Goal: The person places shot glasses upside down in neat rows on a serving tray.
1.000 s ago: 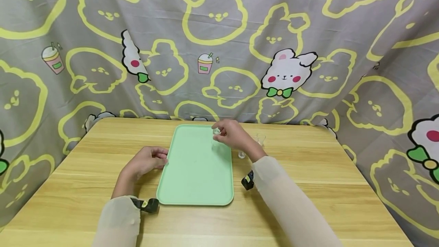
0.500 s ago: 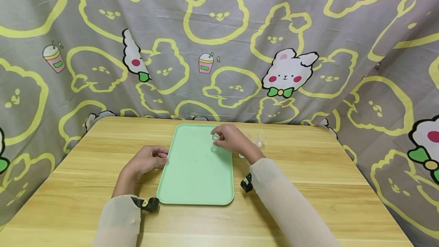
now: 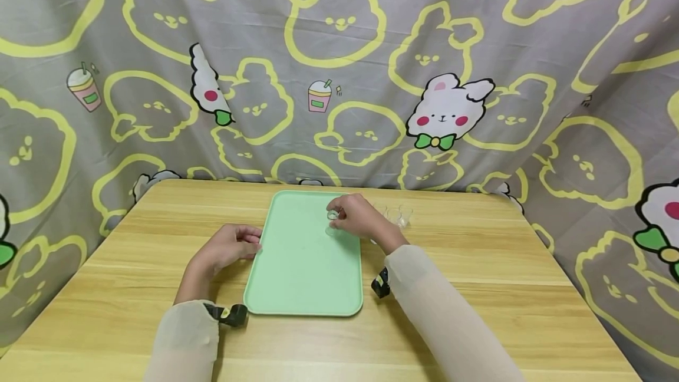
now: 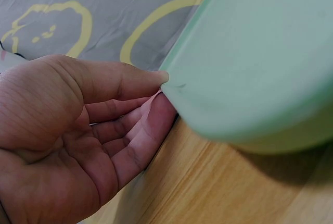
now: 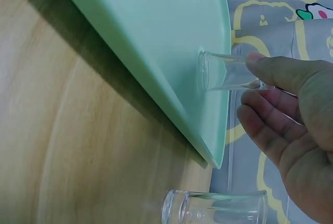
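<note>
At left, a person's left hand (image 3: 225, 245) takes the long edge of a green tray (image 3: 302, 279), thumb tip on the rim and the other fingers curled below it, the gap between them closed down to a pinch. The tray lies lengthwise on a wooden table (image 3: 477, 264), its far rim near the table's far edge, where a patterned curtain (image 3: 366, 46) hangs just behind. Green surface stretches to the left and near rims, leaving room on those sides of a clear glass (image 5: 226, 73) at the far right part of the tray. The glass is upright, its lower end at the tray surface; whether full weight rests there cannot be told. The right hand (image 3: 359, 215) pinches its upper end between thumb and fingertips, the lower fingers loosely bent, the wrist crossing the tray's right rim. Just beyond that rim, more clear glasses (image 3: 404, 217) stand close together on the wood, partly hidden by the wrist, with tabletop running on to the right edge
</note>
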`<state>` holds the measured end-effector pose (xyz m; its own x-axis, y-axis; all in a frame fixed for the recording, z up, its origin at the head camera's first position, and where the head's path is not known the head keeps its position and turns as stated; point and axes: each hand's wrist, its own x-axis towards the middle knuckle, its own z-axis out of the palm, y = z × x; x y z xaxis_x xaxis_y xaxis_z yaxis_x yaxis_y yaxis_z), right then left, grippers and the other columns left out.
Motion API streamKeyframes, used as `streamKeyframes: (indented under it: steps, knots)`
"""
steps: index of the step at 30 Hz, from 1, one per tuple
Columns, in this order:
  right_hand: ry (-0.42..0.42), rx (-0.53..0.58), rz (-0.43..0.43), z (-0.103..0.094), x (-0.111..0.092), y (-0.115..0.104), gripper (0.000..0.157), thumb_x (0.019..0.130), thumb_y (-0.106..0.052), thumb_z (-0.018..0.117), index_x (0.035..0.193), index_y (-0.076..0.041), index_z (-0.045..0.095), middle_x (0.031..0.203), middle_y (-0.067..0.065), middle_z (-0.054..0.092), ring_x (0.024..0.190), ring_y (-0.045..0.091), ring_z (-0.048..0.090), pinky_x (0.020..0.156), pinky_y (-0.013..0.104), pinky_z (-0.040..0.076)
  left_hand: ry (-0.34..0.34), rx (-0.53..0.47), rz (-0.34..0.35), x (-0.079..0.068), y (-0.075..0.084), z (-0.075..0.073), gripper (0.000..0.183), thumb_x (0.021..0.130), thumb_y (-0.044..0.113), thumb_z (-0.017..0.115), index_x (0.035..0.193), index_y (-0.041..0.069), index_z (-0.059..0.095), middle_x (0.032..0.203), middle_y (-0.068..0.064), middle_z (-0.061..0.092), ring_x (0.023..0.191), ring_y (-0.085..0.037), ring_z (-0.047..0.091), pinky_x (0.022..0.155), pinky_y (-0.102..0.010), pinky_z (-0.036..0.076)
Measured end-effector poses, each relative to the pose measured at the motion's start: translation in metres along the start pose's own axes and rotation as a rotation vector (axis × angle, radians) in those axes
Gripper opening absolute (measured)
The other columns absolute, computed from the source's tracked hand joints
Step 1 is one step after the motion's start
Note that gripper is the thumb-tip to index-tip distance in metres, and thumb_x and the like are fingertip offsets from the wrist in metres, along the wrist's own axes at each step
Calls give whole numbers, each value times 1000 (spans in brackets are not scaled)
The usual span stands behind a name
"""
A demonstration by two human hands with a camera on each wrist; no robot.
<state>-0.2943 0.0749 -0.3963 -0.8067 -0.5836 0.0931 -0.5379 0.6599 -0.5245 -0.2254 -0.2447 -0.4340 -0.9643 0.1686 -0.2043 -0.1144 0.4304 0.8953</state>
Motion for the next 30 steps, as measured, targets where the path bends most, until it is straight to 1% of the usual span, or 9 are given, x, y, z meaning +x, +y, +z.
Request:
streamKeyframes:
  steps: [7, 14, 18, 24, 30]
  knots:
    - [-1, 1, 2, 2, 0, 3, 37, 91, -12, 79, 126, -2, 71, 108, 7, 74, 92, 17, 69, 83, 31, 58, -3, -3, 5, 2, 0, 1, 39, 96, 2, 67, 132, -10, 58, 108, -16, 61, 95, -23, 62, 83, -34, 60]
    - [1, -10, 6, 1, 0, 3, 36, 92, -11, 79, 126, -1, 71, 111, 9, 73, 93, 18, 69, 84, 32, 59, -6, -4, 7, 2, 0, 1, 39, 97, 3, 67, 132, -10, 58, 108, -16, 61, 94, -23, 63, 83, -35, 60]
    - [3, -13, 22, -2, -1, 2, 37, 91, -10, 79, 126, 0, 70, 112, 11, 73, 94, 19, 70, 83, 32, 59, -7, -4, 7, 2, 0, 1, 39, 97, 3, 67, 132, -10, 58, 109, -17, 61, 95, -23, 62, 84, -35, 60]
    - [-6, -19, 49, -5, -3, 2, 39, 91, -11, 79, 129, -1, 69, 116, 11, 72, 97, 20, 70, 84, 33, 59, -5, -1, 13, 2, 1, 0, 39, 97, 3, 66, 133, -10, 57, 109, -17, 60, 95, -23, 62, 84, -35, 60]
    - [-5, -16, 41, -5, -3, 4, 40, 91, -10, 80, 127, 0, 69, 115, 12, 72, 95, 19, 70, 84, 32, 59, -8, -3, 3, 1, 1, -1, 39, 97, 3, 66, 133, -11, 57, 108, -16, 60, 95, -22, 62, 83, -34, 60]
